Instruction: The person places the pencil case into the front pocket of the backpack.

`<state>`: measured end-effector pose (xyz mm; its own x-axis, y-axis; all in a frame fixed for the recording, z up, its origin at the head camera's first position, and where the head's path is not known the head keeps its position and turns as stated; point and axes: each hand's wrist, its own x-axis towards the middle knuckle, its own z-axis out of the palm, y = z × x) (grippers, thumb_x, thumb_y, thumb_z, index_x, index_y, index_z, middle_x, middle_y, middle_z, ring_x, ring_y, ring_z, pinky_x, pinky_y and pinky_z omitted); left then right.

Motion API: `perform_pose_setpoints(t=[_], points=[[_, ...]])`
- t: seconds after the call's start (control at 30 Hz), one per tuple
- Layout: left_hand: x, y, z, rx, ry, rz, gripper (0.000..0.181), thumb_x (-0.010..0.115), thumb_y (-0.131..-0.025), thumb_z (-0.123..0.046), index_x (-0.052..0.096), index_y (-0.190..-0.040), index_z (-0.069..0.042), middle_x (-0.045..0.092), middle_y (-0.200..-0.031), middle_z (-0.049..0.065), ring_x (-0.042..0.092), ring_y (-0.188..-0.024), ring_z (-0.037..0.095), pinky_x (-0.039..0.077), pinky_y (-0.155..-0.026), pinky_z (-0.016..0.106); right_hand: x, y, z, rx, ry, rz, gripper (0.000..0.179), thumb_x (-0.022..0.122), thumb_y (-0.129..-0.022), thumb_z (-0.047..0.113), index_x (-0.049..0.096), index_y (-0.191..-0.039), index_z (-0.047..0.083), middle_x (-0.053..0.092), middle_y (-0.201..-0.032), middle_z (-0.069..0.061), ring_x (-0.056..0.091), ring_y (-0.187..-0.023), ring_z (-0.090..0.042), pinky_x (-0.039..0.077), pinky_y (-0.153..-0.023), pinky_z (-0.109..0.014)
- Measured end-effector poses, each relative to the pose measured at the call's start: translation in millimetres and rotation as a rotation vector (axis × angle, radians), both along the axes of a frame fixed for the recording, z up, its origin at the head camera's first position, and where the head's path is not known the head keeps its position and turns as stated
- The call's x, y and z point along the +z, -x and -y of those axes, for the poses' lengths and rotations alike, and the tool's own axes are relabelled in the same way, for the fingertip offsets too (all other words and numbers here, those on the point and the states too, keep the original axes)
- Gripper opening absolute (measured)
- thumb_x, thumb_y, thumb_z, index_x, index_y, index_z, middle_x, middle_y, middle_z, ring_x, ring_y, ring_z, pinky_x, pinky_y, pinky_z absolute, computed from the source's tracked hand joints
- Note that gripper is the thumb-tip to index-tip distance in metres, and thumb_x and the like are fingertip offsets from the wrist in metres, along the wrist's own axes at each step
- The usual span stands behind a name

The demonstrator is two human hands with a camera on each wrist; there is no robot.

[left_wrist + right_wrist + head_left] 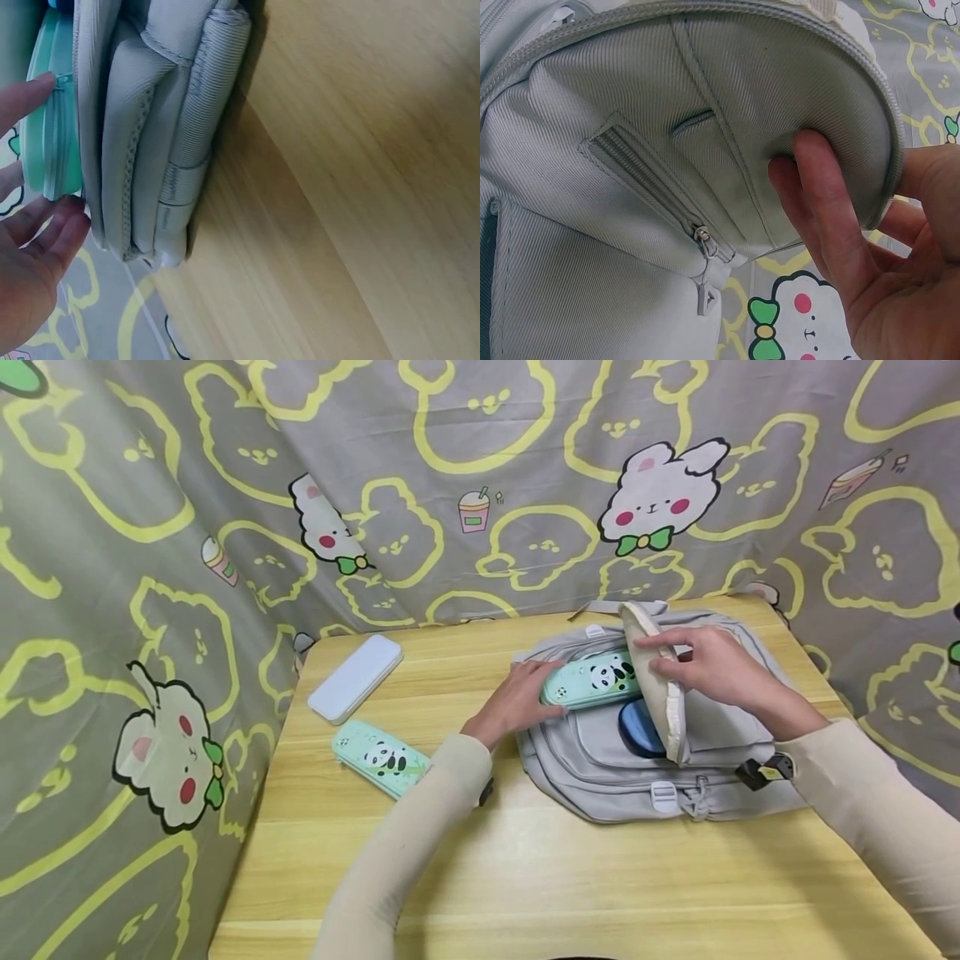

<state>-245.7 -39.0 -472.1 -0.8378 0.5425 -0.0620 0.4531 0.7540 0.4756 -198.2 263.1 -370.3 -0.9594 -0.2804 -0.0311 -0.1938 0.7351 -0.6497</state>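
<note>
A grey backpack [585,789] lies on the table with its upper compartment open. My left hand [517,697] grips the outer end of a mint green pencil case [585,685] with a panda print, partly inside the opening. In the left wrist view, the thumb lies by the case's zipper [61,82], with fingers at its end and lower edge. My right hand [712,664] pinches the edge of the backpack's flap [652,689] and holds it raised. The right wrist view shows the flap's grey lining [780,75] and a zipped inner pocket [645,180].
Another mint panda pencil case [382,758] lies left of the backpack, partly behind my left forearm. Farther back is a pale blue-white case [356,678]. A blue rounded item [637,727] shows below the flap. A patterned curtain [465,560] stands behind the table.
</note>
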Motion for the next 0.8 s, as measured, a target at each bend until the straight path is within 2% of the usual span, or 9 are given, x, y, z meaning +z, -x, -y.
perform_pose_setpoints(t=[0.1,0.17,0.33,0.53,0.67,0.8], points=[[-1.2,-0.1,2.9,0.009,-0.004,-0.004,0.088,0.083,-0.098,-0.043,0.038,-0.171,-0.023,0.048,-0.169,0.008,0.04,-0.159,0.028,0.014,-0.139,0.045,0.2,0.3,-0.3,-0.001,-0.001,-0.005,0.041,0.072,-0.104,0.013,0.071,-0.145,0.011,0.058,-0.154,-0.027,0.073,-0.077,-0.014,0.051,-0.055,-0.03],[-2.3,0.0,4.5,0.019,-0.006,-0.003,0.088,0.083,-0.098,-0.043,0.038,-0.17,-0.022,0.049,-0.168,0.008,0.041,-0.159,0.029,0.014,-0.14,0.044,0.1,0.5,-0.5,-0.001,-0.003,-0.006,0.041,0.072,-0.104,0.013,0.071,-0.145,0.011,0.058,-0.154,-0.027,0.073,-0.076,-0.014,0.05,-0.054,-0.03],[-4.8,-0.2,6.4,0.038,-0.001,-0.001,0.088,0.083,-0.097,-0.046,0.04,-0.17,-0.021,0.053,-0.166,0.008,0.043,-0.156,0.029,0.023,-0.137,0.042,-0.1,0.4,-0.8,-0.003,-0.006,0.002,0.041,0.072,-0.105,0.013,0.071,-0.145,0.011,0.057,-0.155,-0.027,0.073,-0.078,-0.015,0.052,-0.056,-0.029],[-6.5,0.4,5.8,0.061,0.006,-0.015,0.087,0.084,-0.096,-0.048,0.044,-0.167,-0.016,0.057,-0.163,0.004,0.048,-0.148,0.025,0.043,-0.124,0.04,-0.5,0.5,-0.4,-0.003,-0.005,0.008,0.041,0.072,-0.105,0.014,0.071,-0.146,0.011,0.055,-0.158,-0.028,0.076,-0.085,-0.016,0.055,-0.059,-0.028],[-7.3,1.2,5.6,0.081,0.002,-0.016,0.086,0.085,-0.095,-0.048,0.046,-0.165,-0.018,0.059,-0.162,0.003,0.05,-0.141,0.023,0.047,-0.119,0.039,-0.6,0.8,-0.2,-0.005,-0.004,0.009,0.041,0.072,-0.105,0.014,0.071,-0.146,0.011,0.055,-0.157,-0.027,0.075,-0.082,-0.015,0.053,-0.057,-0.029],[-7.1,1.0,4.7,0.075,0.021,-0.039,0.085,0.085,-0.095,-0.051,0.047,-0.164,-0.02,0.06,-0.16,0.003,0.052,-0.14,0.024,0.048,-0.118,0.038,-0.5,0.9,-0.1,-0.005,0.001,0.012,0.041,0.072,-0.105,0.014,0.07,-0.146,0.011,0.055,-0.157,-0.027,0.074,-0.082,-0.012,0.054,-0.058,-0.029]])
